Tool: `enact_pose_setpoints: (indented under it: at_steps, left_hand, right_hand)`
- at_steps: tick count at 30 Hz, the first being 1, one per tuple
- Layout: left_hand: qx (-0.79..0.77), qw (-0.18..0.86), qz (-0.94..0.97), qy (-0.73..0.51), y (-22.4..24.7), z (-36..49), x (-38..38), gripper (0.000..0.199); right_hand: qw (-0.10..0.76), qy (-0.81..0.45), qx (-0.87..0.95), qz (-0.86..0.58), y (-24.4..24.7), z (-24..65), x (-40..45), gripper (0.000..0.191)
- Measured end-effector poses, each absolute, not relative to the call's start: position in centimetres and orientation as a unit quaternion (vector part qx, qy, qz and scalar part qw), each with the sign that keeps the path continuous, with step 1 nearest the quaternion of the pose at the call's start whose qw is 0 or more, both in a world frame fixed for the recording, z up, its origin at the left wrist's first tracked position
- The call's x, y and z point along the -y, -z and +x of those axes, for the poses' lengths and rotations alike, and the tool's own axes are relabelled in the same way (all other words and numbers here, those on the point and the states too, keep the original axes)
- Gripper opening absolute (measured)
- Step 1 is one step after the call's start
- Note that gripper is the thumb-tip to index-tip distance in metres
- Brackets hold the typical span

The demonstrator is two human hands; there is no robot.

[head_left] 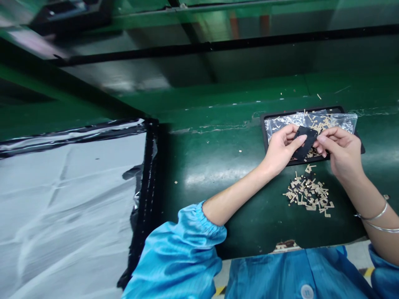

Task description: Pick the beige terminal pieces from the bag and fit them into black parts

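My left hand (285,146) is closed on a flat black plate (304,143), thumb on top, held tilted over a shallow black tray (264,135). At the plate's right edge, my right hand (339,150) has thumb and fingertips pinched together; what lies between them is too small to make out. Inside the tray, under both hands, is a clear plastic bag (344,121) with small tan pieces (319,122) on it. Nearer to me on the green table, a loose pile of small tan and black pieces (308,193) is spread out.
To the left stands a black-edged surface (62,207) covered with wrinkled whitish sheeting. The green table (212,158) carries a few stray scraps. A dark rail (218,45) runs across the back, and a blurred black object (71,16) sits at upper left.
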State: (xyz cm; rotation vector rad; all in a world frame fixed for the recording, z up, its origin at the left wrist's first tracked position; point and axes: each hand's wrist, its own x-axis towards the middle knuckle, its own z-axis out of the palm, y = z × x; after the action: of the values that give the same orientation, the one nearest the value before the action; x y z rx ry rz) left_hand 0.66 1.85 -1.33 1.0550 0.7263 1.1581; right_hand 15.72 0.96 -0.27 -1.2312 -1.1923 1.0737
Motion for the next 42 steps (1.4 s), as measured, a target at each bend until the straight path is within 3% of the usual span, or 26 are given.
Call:
enact_pose_setpoints:
  at_steps: [9,42]
  left_hand:
    - [-0.340,0.627,0.476,-0.515,1.50,0.80,-1.76,0.029]
    - [-0.255,0.768,0.393,-0.437,1.45,0.24,-2.37,0.034]
  right_hand:
    - [0.524,-0.424,0.513,-0.532,0.36,15.73,-0.95,0.008]
    - [0.513,-0.585,0.459,-0.429,0.03,15.88,-0.86,0.026]
